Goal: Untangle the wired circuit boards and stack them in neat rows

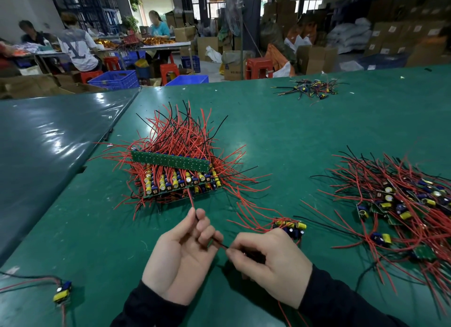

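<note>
Tangled boards (400, 204) right, stacked rows (178, 178) ahead

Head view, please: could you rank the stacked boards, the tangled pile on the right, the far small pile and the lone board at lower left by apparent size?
1. tangled pile, cut off by the frame edge, and stacked boards: too alike to rank.
2. far small pile, though distance shrinks it.
3. lone board, smallest despite being near.

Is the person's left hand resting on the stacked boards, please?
No, the left hand holds a red wire above the mat, short of the stacked boards.
</note>
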`<state>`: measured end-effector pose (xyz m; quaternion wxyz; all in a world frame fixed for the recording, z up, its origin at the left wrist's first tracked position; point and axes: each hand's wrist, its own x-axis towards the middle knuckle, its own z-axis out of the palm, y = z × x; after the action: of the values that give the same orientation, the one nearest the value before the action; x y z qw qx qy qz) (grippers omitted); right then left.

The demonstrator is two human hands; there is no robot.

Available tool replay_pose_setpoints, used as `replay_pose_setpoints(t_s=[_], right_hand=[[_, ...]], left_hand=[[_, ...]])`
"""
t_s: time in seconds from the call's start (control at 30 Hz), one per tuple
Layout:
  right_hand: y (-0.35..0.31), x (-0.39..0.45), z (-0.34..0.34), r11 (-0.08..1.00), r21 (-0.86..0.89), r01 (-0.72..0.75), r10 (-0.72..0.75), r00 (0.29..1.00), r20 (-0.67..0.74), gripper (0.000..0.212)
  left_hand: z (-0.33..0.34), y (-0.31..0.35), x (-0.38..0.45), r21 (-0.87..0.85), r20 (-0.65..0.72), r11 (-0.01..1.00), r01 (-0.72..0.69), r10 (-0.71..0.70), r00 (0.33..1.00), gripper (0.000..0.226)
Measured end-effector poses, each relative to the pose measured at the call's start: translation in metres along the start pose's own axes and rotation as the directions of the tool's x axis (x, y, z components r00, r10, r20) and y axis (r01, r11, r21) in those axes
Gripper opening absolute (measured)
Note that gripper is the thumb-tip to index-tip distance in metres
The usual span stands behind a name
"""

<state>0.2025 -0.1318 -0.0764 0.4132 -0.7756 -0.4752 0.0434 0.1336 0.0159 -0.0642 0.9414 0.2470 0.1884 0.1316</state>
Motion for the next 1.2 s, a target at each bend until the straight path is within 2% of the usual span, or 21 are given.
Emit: replay_pose_setpoints(t_s=[0.2,0.33,0.83,1.2], right_hand=[[-0.0016,-0.0003,0.0010,1.000,-0.013,0.006,-0.006,1.000,0.008,0.025],[-0.0012,0.0002,-0.0008,1.000,-0.028,0.005,-0.005,1.000,0.008,0.023],[-0.0049,-0.0005,-0.0016,0.999,-0.049,0.018,-0.017,0.999,0.031,0.026],[-0.0035,-0.0016,-0.0018,0.998,-0.054,0.024,-0.022,0.999,0.049,0.028]], left_hand=[[0.0007,0.0024,-0.0040,0.034,0.095,0.999,0.009,-0.012,0.995,0.033],[0.0035,0.0017,-0.0046,0.008,0.059,1.000,-0.025,0.024,0.998,0.027],[0.0053,0.0099,-0.0054,0.054,0.066,0.998,0.007,-0.011,0.998,0.042],[0.0060,0.0083,-0.0073,0.076,0.018,0.997,0.015,-0.016,1.000,0.044]])
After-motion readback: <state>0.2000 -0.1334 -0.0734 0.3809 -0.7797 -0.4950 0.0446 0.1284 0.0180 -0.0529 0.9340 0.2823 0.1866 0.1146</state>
